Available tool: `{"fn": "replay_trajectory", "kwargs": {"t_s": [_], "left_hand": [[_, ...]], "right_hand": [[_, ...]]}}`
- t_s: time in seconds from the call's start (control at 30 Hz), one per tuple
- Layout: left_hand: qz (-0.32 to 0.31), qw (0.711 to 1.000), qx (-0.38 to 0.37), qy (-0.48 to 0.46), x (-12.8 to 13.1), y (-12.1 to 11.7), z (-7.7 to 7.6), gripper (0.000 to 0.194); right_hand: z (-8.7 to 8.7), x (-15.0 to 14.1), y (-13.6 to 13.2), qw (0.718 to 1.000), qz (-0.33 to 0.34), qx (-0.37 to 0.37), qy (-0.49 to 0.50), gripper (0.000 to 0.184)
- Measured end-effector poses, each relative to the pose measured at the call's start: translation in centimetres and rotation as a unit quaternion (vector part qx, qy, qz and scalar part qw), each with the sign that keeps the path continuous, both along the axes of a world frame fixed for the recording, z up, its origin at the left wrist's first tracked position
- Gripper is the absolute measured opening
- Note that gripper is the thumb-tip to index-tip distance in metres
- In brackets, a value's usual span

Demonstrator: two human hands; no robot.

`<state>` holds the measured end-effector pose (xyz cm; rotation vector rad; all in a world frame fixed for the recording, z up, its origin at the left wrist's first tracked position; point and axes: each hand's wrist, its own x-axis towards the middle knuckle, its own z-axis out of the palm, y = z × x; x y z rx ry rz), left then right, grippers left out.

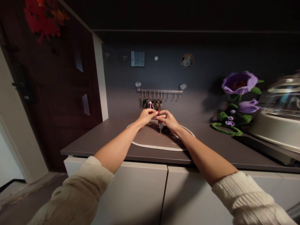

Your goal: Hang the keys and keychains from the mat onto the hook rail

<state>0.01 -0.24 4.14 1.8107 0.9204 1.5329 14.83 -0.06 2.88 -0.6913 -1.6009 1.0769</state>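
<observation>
Both hands meet over the counter, in front of the hanging keys. My left hand [147, 116] is closed in a pinch at a small red piece of a keychain [157, 113]. My right hand [168, 120] pinches the same keychain from the other side, its fingertips close to the left ones. A silver key [160, 126] dangles below the fingers, with something dark beside it. Just behind, a pink strap [150, 104] and several bunches of keys [145, 101] hang from a clear hook rail [160, 91] on the wall. The fingers partly hide the keychain.
An oval mat with a white rim [154, 148] lies under the hands on the dark counter [89, 143]. To the right stand purple artificial flowers [240, 82] and a domed appliance [278, 122]. A dark door [58, 93] is at left; switches [137, 59] are on the wall.
</observation>
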Motion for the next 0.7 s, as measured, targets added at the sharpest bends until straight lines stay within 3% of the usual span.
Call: {"fn": "replay_trajectory", "kwargs": {"t_s": [0.33,0.7], "left_hand": [[-0.012,0.999,0.012,-0.050,-0.08,0.23,0.32,0.022],[-0.026,0.998,-0.006,-0.057,0.21,-0.14,0.46,0.026]], "right_hand": [[0.09,-0.02,0.27,1.000,-0.004,0.024,-0.002,0.030],[-0.24,-0.25,-0.06,1.000,0.018,-0.022,-0.007,0.030]]}}
